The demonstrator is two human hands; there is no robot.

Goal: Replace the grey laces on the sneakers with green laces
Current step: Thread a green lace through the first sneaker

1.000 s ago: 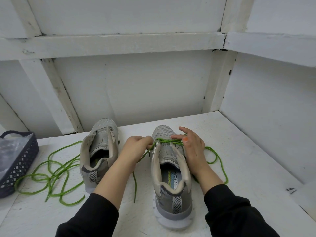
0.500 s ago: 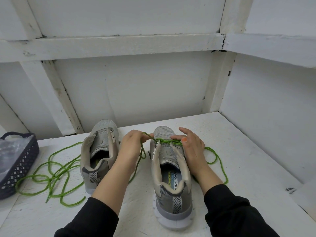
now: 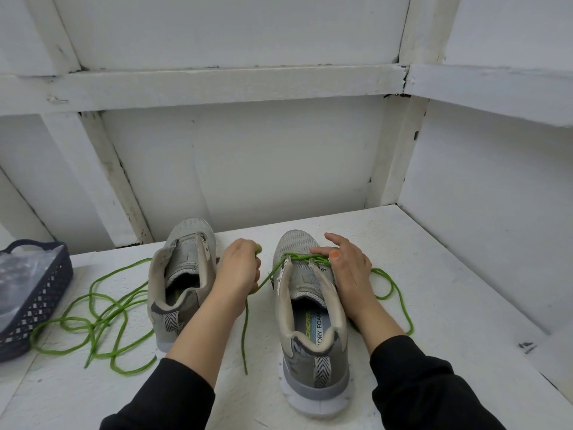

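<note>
From the head view, a grey mesh sneaker [image 3: 310,321] stands on the white desk [image 3: 449,305], heel nearest, with a bright green lace [image 3: 305,258] across its front eyelets. The left hand [image 3: 240,268] grips that lace in a fist, pulled taut. The right hand [image 3: 347,265], fingers relaxed, rests on the sneaker with its thumb on the lace.

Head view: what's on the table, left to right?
Dark basket → loose green lace → unlaced sneaker → left hand, gripping the second green lace → sneaker being laced → right hand, resting on its right side.
</note>
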